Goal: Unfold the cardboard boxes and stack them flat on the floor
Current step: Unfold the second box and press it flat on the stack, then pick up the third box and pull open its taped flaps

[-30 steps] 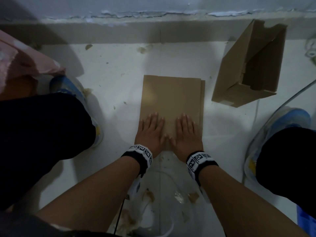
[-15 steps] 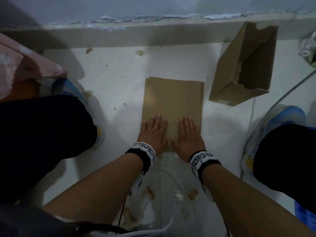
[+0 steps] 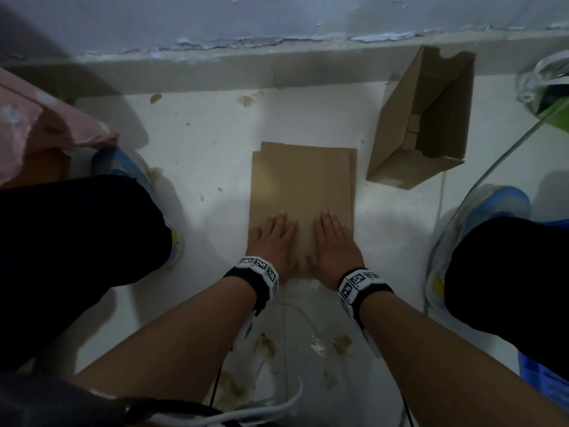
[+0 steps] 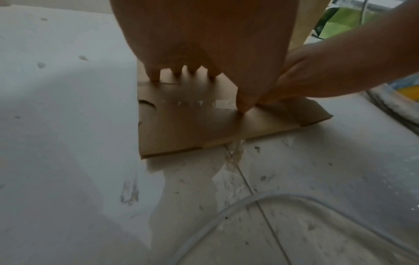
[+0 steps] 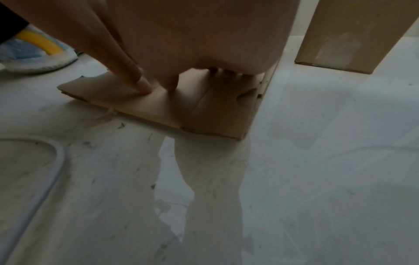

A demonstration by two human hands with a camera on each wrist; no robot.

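A flattened brown cardboard box [image 3: 303,183] lies on the white floor between my knees, on top of another flat sheet whose edges peek out at its far left and right. Both hands press its near end with straight fingers: my left hand [image 3: 272,241] on the left half, my right hand [image 3: 334,245] on the right half. The left wrist view shows the left fingertips [image 4: 156,78] on the cardboard [image 4: 181,129]. In the right wrist view the right hand's thumb [image 5: 140,84] touches the flat box [image 5: 213,114]. An assembled cardboard box [image 3: 421,118] stands tilted open at the far right.
A wall skirting [image 3: 277,66] runs along the far side. My shoes [image 3: 480,226] and dark trouser legs [image 3: 77,235] flank the stack. A white cable [image 4: 249,206] loops on the floor near me, among tape scraps [image 3: 341,345]. A pink bag [image 3: 40,124] sits far left, a green packet [image 3: 554,103] far right.
Both hands have stayed flat on the near end of the cardboard. The top sheet has shifted slightly against the sheet beneath. The head view has drifted a little to the right.
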